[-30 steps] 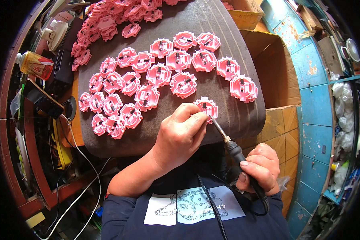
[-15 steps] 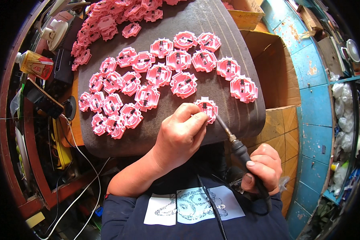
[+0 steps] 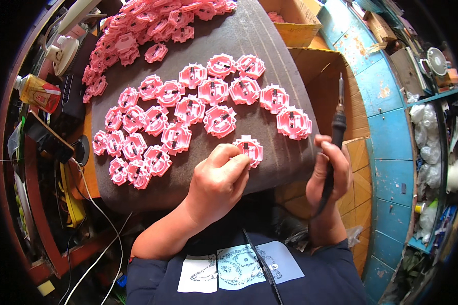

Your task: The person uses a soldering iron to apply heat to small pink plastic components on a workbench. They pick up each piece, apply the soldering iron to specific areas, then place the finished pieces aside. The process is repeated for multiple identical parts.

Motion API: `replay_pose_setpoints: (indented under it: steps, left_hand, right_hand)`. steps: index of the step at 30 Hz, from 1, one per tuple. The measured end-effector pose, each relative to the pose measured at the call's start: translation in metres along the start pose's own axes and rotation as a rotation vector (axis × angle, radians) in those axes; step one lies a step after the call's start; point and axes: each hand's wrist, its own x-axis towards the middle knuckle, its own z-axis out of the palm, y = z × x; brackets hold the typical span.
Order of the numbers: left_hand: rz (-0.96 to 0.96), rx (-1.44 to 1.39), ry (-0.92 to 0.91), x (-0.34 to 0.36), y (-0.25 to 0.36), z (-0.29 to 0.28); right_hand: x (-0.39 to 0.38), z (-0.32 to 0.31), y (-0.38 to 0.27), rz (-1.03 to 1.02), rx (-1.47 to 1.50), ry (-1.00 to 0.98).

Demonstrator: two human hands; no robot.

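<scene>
My left hand (image 3: 216, 179) is closed in a pinch at the left edge of a pink plastic part (image 3: 252, 151) with a small black piece in it, near the front of the dark tabletop (image 3: 269, 129). Whatever lies between the fingertips is hidden. To the right of the table edge, my right hand (image 3: 333, 175) grips a soldering iron (image 3: 338, 123) by its black handle. The iron stands nearly upright, its metal tip pointing up and away from the part. Several more pink parts (image 3: 190, 110), also with black pieces, lie in loose rows beyond my left hand.
A heap of pink parts (image 3: 124, 43) covers the far left of the table. Open cardboard boxes (image 3: 352, 96) stand beyond its right edge, beside blue cabinets (image 3: 392, 137). On the left are a bottle of yellow liquid (image 3: 38, 94) and white cables (image 3: 104, 218).
My right hand has lifted the soldering iron off the pink part and swung it upright to the right. My left hand stays at the part. The whole view has shifted slightly.
</scene>
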Motion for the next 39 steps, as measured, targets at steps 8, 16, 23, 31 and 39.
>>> replay_pose_setpoints:
  steps: [8,16,23,31,39]
  left_hand:
    - [0.002,-0.015,0.003,0.001,0.0,0.0]
    - [0.007,-0.037,0.008,0.002,0.001,-0.001]
    - [-0.007,-0.031,-0.011,0.0,0.001,-0.003]
    - [0.05,-0.03,0.002,0.002,-0.001,-0.001]
    - [0.001,-0.031,-0.001,0.002,0.002,-0.001]
  right_hand:
    - [0.022,0.032,0.014,0.081,-0.129,-0.126]
    - [0.048,0.019,0.062,0.221,-0.342,0.106]
    - [0.069,0.045,0.03,0.036,-0.018,-0.247]
    - [0.071,0.056,0.037,0.143,0.09,-0.348]
    - [0.025,0.02,-0.006,0.104,-0.034,-0.301]
